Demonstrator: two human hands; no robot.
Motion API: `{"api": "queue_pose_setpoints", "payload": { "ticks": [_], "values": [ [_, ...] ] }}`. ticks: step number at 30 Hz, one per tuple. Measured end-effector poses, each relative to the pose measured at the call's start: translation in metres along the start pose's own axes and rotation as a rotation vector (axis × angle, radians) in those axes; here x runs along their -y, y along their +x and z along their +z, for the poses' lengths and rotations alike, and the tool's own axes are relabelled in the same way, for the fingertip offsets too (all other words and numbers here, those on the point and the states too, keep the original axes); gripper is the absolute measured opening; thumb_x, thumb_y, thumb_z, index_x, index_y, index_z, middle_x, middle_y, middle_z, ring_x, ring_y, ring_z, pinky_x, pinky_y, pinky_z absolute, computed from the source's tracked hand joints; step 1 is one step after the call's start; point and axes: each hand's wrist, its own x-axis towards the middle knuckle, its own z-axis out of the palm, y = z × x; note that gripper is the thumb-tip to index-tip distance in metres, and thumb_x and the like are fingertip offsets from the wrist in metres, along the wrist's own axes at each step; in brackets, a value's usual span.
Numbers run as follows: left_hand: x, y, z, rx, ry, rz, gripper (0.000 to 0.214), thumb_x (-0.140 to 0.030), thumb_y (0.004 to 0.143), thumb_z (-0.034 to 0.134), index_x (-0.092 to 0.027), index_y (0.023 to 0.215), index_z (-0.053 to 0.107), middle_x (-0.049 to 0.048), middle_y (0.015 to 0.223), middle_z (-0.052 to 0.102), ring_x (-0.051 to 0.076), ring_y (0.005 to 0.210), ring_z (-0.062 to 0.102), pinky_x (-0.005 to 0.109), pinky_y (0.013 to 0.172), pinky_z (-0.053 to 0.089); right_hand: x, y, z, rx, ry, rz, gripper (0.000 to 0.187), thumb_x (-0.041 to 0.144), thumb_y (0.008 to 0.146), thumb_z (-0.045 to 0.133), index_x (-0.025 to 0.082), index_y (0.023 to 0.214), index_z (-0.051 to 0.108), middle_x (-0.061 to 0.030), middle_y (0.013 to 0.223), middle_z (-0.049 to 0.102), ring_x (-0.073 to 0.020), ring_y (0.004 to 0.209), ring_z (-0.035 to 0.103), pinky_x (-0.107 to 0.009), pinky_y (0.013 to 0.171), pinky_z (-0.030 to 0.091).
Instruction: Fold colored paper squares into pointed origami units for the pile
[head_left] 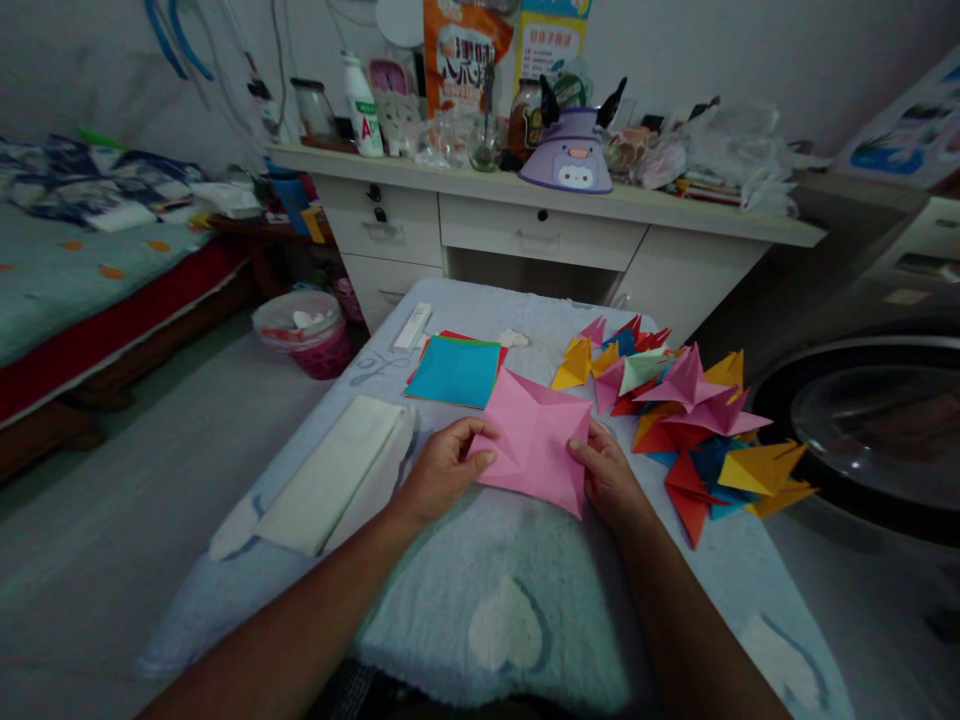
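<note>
Left hand, right hand, pink paper between them (edges pinched)

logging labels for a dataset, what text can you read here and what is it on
"A" in red, rest unclear, on the white bottle.
Large white Chinese characters on the orange bag: too blurred to read.
Red characters on the yellow poster: too blurred.
No print on the pink paper.

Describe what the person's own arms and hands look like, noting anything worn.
The left forearm and right forearm are bare as far as the picture shows; no sleeve comes into view. The left hand and right hand wear no gloves, and no ring, watch or bracelet shows.
</note>
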Motion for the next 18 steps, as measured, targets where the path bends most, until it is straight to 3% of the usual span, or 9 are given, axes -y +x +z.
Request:
{"api": "queue_pose_setpoints", "payload": {
  "ticks": [2, 5, 9, 12, 14, 18],
  "values": [
    [0.002, 0.000, 0.001, -0.041, 0.043, 0.041, 0.023, -0.024, 0.078, 0.068, -0.018, 0.100, 0.063, 0.0008, 0.083, 0.061, 0.014, 0.072, 0.054, 0.024, 0.066, 0.040, 0.000, -0.003, 0.003, 0.061, -0.012, 0.043, 0.058, 0.043, 0.071, 0.074, 0.026, 0.123, 0.056, -0.0071, 0.117, 0.069, -0.0257, 0.099, 0.068, -0.041, 0.082, 0.055],
    [0.000, 0.000, 0.001, -0.072, 0.130, 0.092, 0.028, -0.025, 0.080, 0.066, -0.019, 0.107, 0.062, 0.0045, 0.098, 0.063, 0.018, 0.084, 0.059, 0.027, 0.073, 0.045, -0.003, -0.003, 0.003, 0.076, -0.038, 0.064, 0.050, 0.042, 0.070, 0.076, 0.023, 0.114, 0.061, -0.0075, 0.108, 0.072, -0.0254, 0.096, 0.068, -0.040, 0.082, 0.055],
    [-0.005, -0.002, 0.001, -0.118, 0.373, 0.198, 0.035, -0.027, 0.077, 0.069, -0.022, 0.112, 0.064, 0.0087, 0.128, 0.050, 0.026, 0.123, 0.048, 0.039, 0.098, 0.043, -0.010, 0.001, -0.002, -0.061, -0.174, -0.069, 0.032, 0.039, 0.076, 0.069, 0.023, 0.103, 0.062, -0.0067, 0.103, 0.072, -0.0239, 0.093, 0.067, -0.039, 0.083, 0.053],
    [-0.005, -0.002, 0.002, -0.159, 0.435, 0.196, 0.038, -0.029, 0.076, 0.070, -0.024, 0.113, 0.065, 0.0079, 0.124, 0.049, 0.025, 0.122, 0.047, 0.043, 0.104, 0.039, -0.010, 0.002, -0.005, -0.198, -0.386, -0.235, 0.017, 0.035, 0.080, 0.062, 0.024, 0.093, 0.059, -0.0067, 0.106, 0.069, -0.0236, 0.098, 0.064, -0.041, 0.088, 0.050],
    [-0.004, 0.000, 0.002, -0.101, 0.289, 0.121, 0.041, -0.029, 0.076, 0.071, -0.023, 0.115, 0.063, 0.0071, 0.114, 0.056, 0.023, 0.109, 0.055, 0.040, 0.095, 0.045, -0.007, -0.001, -0.005, -0.244, -0.537, -0.357, 0.009, 0.029, 0.079, 0.062, 0.024, 0.084, 0.056, -0.0076, 0.112, 0.066, -0.0249, 0.107, 0.060, -0.043, 0.094, 0.045],
    [-0.006, 0.004, 0.002, 0.040, -0.377, -0.117, 0.042, -0.038, 0.080, 0.067, -0.020, 0.118, 0.059, 0.0074, 0.103, 0.066, 0.019, 0.087, 0.062, 0.031, 0.075, 0.051, -0.001, -0.009, -0.002, -0.254, -0.800, -0.562, 0.010, 0.019, 0.076, 0.061, 0.024, 0.080, 0.054, -0.0064, 0.120, 0.060, -0.0256, 0.115, 0.053, -0.047, 0.101, 0.037]
  ]
}}
